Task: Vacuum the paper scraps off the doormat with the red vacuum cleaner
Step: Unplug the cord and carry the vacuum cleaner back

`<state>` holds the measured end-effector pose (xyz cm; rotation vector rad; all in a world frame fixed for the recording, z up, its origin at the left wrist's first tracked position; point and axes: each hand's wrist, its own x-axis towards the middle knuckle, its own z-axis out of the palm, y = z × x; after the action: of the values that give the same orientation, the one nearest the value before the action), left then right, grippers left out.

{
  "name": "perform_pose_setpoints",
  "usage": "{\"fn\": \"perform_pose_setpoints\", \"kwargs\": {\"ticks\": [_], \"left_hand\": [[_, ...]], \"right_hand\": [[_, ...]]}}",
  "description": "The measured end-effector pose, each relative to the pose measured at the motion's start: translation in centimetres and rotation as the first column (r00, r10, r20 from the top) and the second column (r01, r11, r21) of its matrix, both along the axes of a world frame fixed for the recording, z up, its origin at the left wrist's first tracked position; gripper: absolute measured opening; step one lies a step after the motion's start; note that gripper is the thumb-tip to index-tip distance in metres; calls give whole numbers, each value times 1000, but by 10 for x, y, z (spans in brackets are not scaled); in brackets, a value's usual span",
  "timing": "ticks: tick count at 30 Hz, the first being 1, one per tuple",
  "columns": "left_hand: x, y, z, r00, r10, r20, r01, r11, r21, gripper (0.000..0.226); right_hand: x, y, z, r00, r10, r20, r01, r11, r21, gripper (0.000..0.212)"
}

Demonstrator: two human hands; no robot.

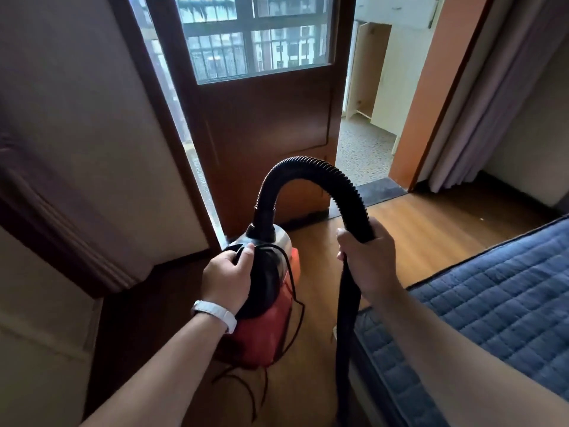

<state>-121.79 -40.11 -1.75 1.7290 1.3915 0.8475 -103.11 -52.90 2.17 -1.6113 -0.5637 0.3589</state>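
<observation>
Hands (pixel 228 278) above wooden floor (pixel 431 229), doorway

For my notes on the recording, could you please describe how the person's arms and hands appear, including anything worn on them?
Both forearms are bare, with no sleeves in view. The left hand has a white band, like a watch or fitness strap, around its wrist. The right hand wears nothing visible: no glove, ring or band shows.

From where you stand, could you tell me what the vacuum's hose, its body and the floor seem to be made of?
The hose looks like black ribbed flexible plastic; its fine rings and tight arch suggest it. The vacuum cleaner body seems glossy red moulded plastic with a black top, and a shiny section near the hose that may be metal or clear plastic. The floor looks like wood or wood-look laminate, with plank lines and sheen.
</observation>
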Motion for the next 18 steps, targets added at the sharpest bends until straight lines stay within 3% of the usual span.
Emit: {"fn": "perform_pose_setpoints", "kwargs": {"ticks": [18], "left_hand": [[258, 242, -8, 989, -131, -74, 131, 991, -9, 55]], "right_hand": [[250, 215, -30, 995, -93, -19, 94, 995, 18, 15]]}}
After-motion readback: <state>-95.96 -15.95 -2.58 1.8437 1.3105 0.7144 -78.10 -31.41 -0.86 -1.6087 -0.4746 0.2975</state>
